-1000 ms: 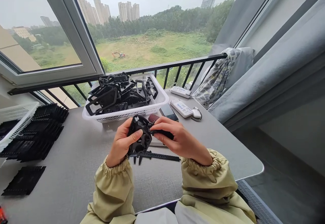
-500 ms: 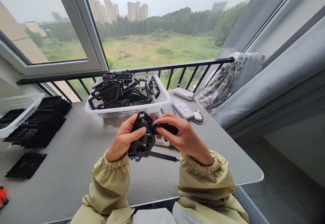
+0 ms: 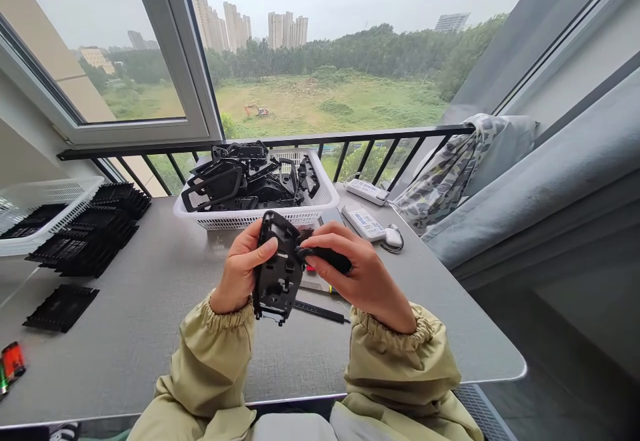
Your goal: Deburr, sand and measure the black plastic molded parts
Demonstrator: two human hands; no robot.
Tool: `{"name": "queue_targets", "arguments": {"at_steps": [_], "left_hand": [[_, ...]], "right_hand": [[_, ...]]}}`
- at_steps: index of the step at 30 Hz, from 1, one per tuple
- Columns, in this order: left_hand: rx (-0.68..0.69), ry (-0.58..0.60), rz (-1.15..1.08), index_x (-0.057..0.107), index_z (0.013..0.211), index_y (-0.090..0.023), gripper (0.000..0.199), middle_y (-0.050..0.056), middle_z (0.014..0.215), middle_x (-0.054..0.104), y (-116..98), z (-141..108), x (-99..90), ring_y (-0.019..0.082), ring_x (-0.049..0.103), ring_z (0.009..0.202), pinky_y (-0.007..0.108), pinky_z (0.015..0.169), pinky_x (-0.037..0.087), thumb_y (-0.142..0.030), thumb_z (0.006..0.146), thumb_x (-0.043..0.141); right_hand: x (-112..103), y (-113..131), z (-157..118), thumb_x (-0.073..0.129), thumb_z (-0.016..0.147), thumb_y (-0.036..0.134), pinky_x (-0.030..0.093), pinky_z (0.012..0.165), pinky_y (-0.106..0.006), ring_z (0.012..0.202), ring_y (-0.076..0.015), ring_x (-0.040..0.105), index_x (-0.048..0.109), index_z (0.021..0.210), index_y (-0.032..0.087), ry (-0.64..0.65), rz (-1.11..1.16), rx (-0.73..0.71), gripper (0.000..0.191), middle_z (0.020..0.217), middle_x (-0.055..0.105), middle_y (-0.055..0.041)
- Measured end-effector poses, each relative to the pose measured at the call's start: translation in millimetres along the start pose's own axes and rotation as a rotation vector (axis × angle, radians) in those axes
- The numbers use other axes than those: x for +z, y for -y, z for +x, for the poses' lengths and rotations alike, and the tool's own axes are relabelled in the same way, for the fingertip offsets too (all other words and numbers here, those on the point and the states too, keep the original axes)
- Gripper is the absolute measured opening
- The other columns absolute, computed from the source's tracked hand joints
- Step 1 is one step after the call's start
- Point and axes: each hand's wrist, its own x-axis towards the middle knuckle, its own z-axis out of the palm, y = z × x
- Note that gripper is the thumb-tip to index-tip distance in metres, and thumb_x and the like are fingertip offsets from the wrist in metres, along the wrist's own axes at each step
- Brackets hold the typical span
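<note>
My left hand (image 3: 240, 269) is closed around the left edge of a black molded plastic part (image 3: 278, 274), thumb on its face. The part is held tilted above the table, its openings and clips showing. My right hand (image 3: 361, 269) grips a black-handled tool (image 3: 331, 259), its front end against the part's right edge. Fingers hide the tool's tip, so its kind cannot be made out. Beneath the hands lies a thin black strip (image 3: 321, 311) on the table, partly behind the part. A red item (image 3: 310, 268) shows between the hands, mostly hidden.
A white basket (image 3: 255, 219) heaped with black plastic parts stands behind my hands. Stacked black grid panels (image 3: 87, 237) and another white basket (image 3: 75, 217) are at left. White power strips (image 3: 364, 222) lie right of the basket. Red-orange item (image 3: 13, 359) sits lower left.
The black part has turned to show more of its face and now stands more upright. Both hands stay on their things. The camera view has shifted slightly left.
</note>
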Motion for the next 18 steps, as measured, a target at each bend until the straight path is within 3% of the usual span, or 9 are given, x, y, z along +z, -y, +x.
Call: {"name": "queue_targets", "arguments": {"at_steps": [3,10,14,18], "left_hand": [[0.023,-0.064,-0.045,0.069,0.088,-0.018,0.02,-0.002,0.068,0.065,-1.3,2.0,0.1,0.007,0.056,0.052,0.015,0.049,0.047,-0.026,0.071,0.074],[-0.002,-0.073,-0.052,0.069,0.088,-0.017,0.022,-0.002,0.069,0.065,0.4,4.2,0.4,0.007,0.057,0.051,0.015,0.049,0.047,-0.026,0.069,0.075],[-0.021,-0.061,-0.038,0.068,0.09,-0.018,0.024,-0.002,0.069,0.065,0.6,3.6,-2.1,0.007,0.057,0.052,0.016,0.051,0.049,-0.026,0.069,0.075],[-0.044,-0.045,-0.001,0.066,0.093,-0.018,0.026,-0.002,0.069,0.063,1.0,2.9,-4.3,0.007,0.056,0.052,0.017,0.05,0.048,-0.027,0.07,0.074]], "right_hand": [[-1.4,0.5,-0.5,0.058,0.087,0.014,0.051,0.071,-0.029,0.081,-0.0149,0.059,0.062,0.099,0.021,0.047,0.02,0.0,0.014,0.09,0.06,-0.0044],[-2.5,-2.6,-3.2,0.059,0.084,0.014,0.047,0.064,-0.027,0.074,-0.0144,0.057,0.061,0.091,0.02,0.078,0.025,0.118,0.01,0.083,0.058,-0.0025],[2.2,-2.8,-2.9,0.058,0.083,0.015,0.048,0.061,-0.026,0.07,-0.0128,0.057,0.057,0.11,0.021,0.038,0.091,0.21,0.027,0.093,0.059,-0.0038],[-1.6,-1.3,-2.1,0.057,0.084,0.015,0.05,0.069,-0.029,0.08,-0.0153,0.06,0.062,0.1,0.02,0.041,0.064,0.127,0.017,0.095,0.061,-0.0058]]}}
